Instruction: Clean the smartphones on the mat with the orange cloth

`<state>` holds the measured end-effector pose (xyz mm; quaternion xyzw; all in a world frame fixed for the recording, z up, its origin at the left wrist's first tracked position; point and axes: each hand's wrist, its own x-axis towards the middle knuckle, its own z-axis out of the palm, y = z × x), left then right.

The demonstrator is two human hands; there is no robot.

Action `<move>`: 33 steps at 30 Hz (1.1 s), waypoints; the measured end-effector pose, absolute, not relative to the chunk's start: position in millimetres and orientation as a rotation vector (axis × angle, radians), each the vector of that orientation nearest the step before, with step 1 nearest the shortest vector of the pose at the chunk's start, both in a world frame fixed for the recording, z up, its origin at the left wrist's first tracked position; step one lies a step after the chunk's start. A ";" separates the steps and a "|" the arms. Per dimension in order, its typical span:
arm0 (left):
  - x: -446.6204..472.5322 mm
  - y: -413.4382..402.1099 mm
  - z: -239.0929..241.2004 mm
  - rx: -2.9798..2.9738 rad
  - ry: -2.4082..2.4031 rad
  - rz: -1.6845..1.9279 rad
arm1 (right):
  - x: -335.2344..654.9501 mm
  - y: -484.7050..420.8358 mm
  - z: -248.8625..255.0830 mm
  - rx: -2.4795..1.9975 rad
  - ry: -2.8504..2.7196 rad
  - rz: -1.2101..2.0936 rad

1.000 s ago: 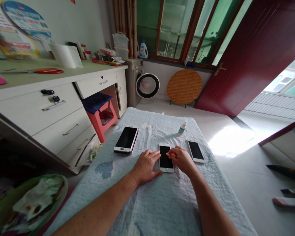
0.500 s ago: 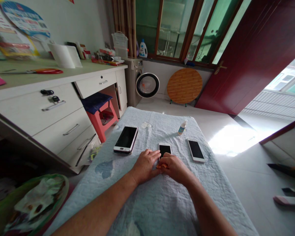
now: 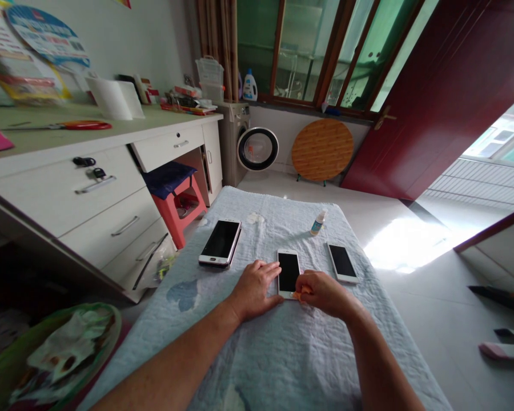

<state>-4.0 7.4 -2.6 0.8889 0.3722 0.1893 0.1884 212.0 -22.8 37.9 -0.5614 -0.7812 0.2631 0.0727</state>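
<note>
Three phones lie on a light blue quilted cloth [image 3: 282, 354]. My left hand [image 3: 255, 288] rests flat on the cloth, fingers stretched out and touching the left edge of the middle white phone [image 3: 288, 272]. My right hand [image 3: 323, 293] is closed on a small orange cloth [image 3: 298, 295], which presses on the phone's near right corner. A bigger phone [image 3: 220, 242] lies to the left and a white phone [image 3: 342, 262] to the right. A small spray bottle [image 3: 318, 222] stands further back.
A white desk with drawers [image 3: 89, 194] runs along the left, with a red stool [image 3: 177, 200] under it. A green basin with a cloth [image 3: 51, 359] sits at the lower left. Behind are a washing machine [image 3: 248, 145], a round folding table [image 3: 322, 149] and a dark red door [image 3: 445, 97].
My right hand with the orange cloth swept from the phone's upper part down over its lower part, then out to the near right corner. My left hand stayed put.
</note>
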 end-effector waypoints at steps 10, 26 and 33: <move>-3.0 7.2 0.1 2.483 1.050 0.514 | 210.7 -9.2 22.4 -1.733 -2.184 0.616; -3.0 6.8 -0.7 2.514 1.063 0.517 | 208.4 9.9 1.4 -2.029 -1.801 0.161; -2.7 7.8 -0.7 2.520 1.065 0.508 | 206.1 14.8 1.7 -2.087 -1.806 0.192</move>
